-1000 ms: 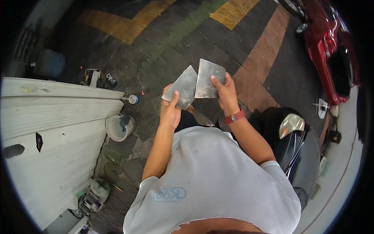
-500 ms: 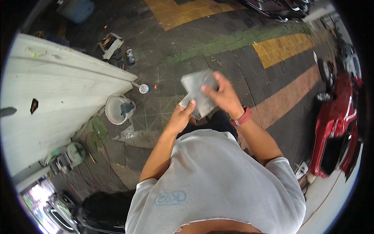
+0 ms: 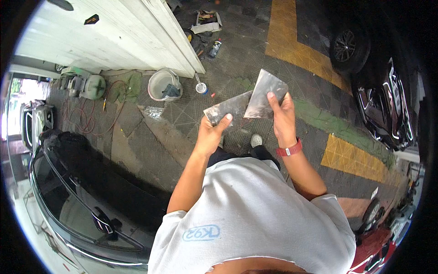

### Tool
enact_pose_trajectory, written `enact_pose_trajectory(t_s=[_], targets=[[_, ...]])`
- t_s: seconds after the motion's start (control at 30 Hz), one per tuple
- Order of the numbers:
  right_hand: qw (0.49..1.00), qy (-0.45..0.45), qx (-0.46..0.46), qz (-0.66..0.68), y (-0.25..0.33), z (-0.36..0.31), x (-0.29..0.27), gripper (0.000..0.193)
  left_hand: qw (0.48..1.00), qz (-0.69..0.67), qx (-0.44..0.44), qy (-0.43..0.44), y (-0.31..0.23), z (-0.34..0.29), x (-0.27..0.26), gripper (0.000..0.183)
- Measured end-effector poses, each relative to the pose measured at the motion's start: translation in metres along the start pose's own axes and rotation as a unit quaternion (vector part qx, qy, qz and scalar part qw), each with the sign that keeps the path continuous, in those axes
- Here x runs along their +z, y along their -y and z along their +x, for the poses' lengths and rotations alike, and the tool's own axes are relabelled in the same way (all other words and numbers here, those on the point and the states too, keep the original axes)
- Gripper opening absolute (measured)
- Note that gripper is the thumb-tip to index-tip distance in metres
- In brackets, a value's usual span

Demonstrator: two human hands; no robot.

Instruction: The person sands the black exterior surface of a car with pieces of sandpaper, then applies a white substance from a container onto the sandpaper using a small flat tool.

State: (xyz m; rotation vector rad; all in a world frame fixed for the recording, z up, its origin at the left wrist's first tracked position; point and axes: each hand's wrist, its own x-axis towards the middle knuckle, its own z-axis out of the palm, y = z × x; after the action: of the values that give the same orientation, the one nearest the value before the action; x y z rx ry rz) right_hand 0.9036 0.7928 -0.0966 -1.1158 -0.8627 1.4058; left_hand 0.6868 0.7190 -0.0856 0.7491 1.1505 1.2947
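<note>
In front of my body I hold two thin, flat grey plates that look like metal, with smudged, streaked faces. My left hand (image 3: pixel 209 138) pinches the lower edge of one plate (image 3: pixel 233 108), thumb on top and fingers beneath. The other plate (image 3: pixel 263 91) stands tilted in my right hand (image 3: pixel 284 119), the thumb pressed on its face. Their edges meet or slightly overlap in the middle; I cannot tell which. Below the hands, a shoe (image 3: pixel 256 139) shows on the dark grid-patterned floor.
Left of the hands stand a bucket (image 3: pixel 155 86) with a dark cloth and a small tin (image 3: pixel 200 88). A white panel (image 3: pixel 132 36) rises behind them. Farther off are a spray can (image 3: pixel 215 48), a compressor (image 3: pixel 86 86) with a red hose, a black car (image 3: pixel 86 196) and a dark car's wheel (image 3: pixel 345 45).
The view has turned, so the floor things shifted and the black car came in at lower left. The plates, earlier largely overlapped under my right hand, are now spread apart side by side.
</note>
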Motion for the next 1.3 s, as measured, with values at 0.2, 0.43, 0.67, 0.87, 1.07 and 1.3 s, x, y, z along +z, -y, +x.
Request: enact_pose_trajectory(t_s=[0.2,0.43,0.67,0.87,1.07,1.3], targets=[[0.945,0.256,-0.061,-0.193,0.006,-0.005,-0.017,0.043,0.969,0.240,0.027,-0.049,0.019,-0.023,0.066,0.037],[0.962,0.269,0.027,-0.033,0.007,0.007,-0.058,0.034,0.929,0.349,0.054,-0.114,0.046,-0.046,0.122,0.055],[0.844,0.472,-0.060,-0.246,0.056,0.018,-0.101,0.036,0.991,0.119,-0.006,0.062,0.098,-0.081,0.152,0.045],[0.939,0.280,-0.032,-0.196,0.040,0.093,-0.122,0.034,0.986,0.113,-0.078,-0.099,0.091,-0.087,0.131,0.042],[0.595,0.603,-0.046,-0.529,0.056,0.056,-0.133,0.042,0.893,0.216,-0.005,-0.394,0.054,-0.087,0.126,0.034],[0.639,0.544,-0.377,-0.393,0.071,-0.039,-0.085,0.053,0.897,0.353,0.020,-0.266,0.085,-0.080,0.134,0.029]])
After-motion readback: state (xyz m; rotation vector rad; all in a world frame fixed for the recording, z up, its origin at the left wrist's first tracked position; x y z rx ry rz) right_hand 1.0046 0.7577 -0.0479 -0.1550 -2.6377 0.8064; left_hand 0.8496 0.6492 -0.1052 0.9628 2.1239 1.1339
